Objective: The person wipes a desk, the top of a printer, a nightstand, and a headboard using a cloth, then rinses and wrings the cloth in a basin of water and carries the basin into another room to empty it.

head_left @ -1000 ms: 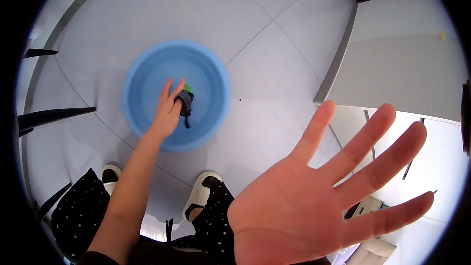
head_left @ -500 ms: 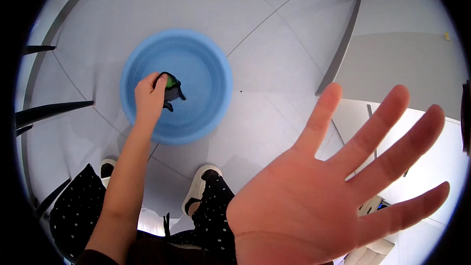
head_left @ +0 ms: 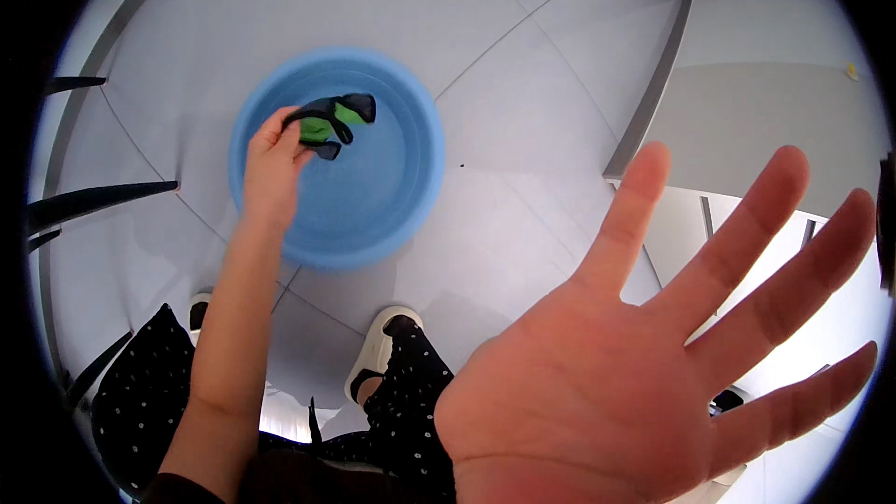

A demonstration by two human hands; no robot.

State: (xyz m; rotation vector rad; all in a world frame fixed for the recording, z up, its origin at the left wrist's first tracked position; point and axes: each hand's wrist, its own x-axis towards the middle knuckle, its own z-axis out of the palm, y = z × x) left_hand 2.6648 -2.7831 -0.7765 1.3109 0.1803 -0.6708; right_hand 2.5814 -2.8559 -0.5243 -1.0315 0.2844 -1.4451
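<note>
Over the left part of a round blue plastic basin [head_left: 428, 145], my left hand [head_left: 275, 163] is closed on a small fabric piece [head_left: 315, 128]. That piece is dark grey and bright green with black edging, and its short flaps stick out to the right. It looks like a fingerless glove, but I cannot be sure. My fingers pinch its left end, and it hangs above the basin's bottom. Close to the camera at the lower right, my right hand [head_left: 597, 364] is raised palm up with its fingers spread, holding nothing.
The basin stands on a pale tiled floor [head_left: 523, 224]. Dark furniture legs [head_left: 103, 203] reach in from the left. At the right stands a white and grey cabinet [head_left: 756, 121]. My feet, in white shoes [head_left: 375, 350], are just below the basin.
My left hand has turned the fabric piece, so more of its green side shows and its flaps now point right and higher. My right hand has shifted slightly right and stays spread.
</note>
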